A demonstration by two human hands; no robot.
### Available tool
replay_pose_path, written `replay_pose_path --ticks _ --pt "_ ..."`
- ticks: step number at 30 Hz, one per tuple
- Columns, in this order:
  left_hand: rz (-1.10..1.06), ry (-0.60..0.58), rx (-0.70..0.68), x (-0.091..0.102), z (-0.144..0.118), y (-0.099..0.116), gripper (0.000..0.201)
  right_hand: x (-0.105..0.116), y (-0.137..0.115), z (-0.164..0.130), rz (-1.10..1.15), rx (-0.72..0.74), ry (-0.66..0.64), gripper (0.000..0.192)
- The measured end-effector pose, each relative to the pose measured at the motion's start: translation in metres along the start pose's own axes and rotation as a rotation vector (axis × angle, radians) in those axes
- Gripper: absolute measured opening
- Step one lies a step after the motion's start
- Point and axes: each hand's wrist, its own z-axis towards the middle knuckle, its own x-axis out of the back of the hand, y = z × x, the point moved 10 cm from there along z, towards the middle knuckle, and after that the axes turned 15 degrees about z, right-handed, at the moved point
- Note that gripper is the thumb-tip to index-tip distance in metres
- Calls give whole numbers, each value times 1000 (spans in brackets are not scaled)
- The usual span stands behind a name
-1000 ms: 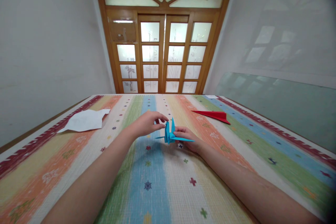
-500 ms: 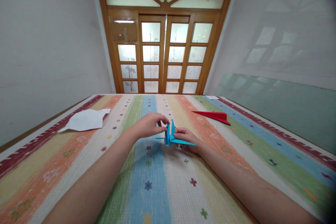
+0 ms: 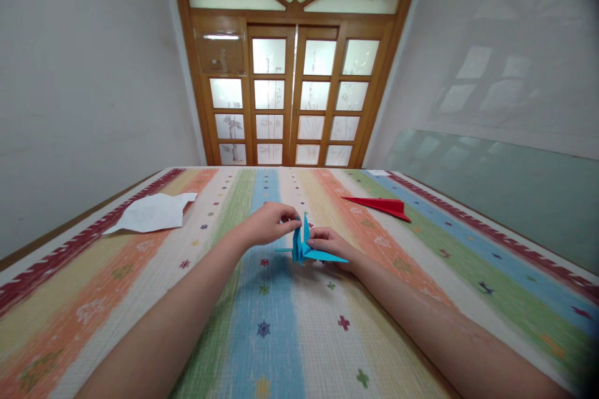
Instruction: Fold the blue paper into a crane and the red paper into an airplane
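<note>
A folded blue paper crane (image 3: 305, 247), crisp-creased with 2 sharp upright points and flat wings spread to either side, sits at the centre of the surface (image 3: 281, 336), which is covered in a woven cloth of pastel stripes dotted with small cross motifs; the left hand (image 3: 270, 223) arches over the crane from the left, fingertips pinched in a tight grip on 1 upright point; the right hand (image 3: 331, 244) lies low beside it, fingers curled in a closed grip on the crane's body just above the right wing; both bare forearms stretch forward from the near edge, angled inward; a red paper plane (image 3: 380, 206), long and dart-shaped, lies flat well to the right; a crumpled white sheet (image 3: 152, 213) rests at far left near the cloth's dark red border; a wooden glazed door (image 3: 294, 75) with an arched top stands behind.
</note>
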Motion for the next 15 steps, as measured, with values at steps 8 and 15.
replay_pose_path --ticks 8,15 --pt "-48 -31 55 -7 0 -10 35 2 -4 2 -49 94 59 32" --pt "132 35 93 -1 2 -18 26 4 -9 1 -125 197 161 27"
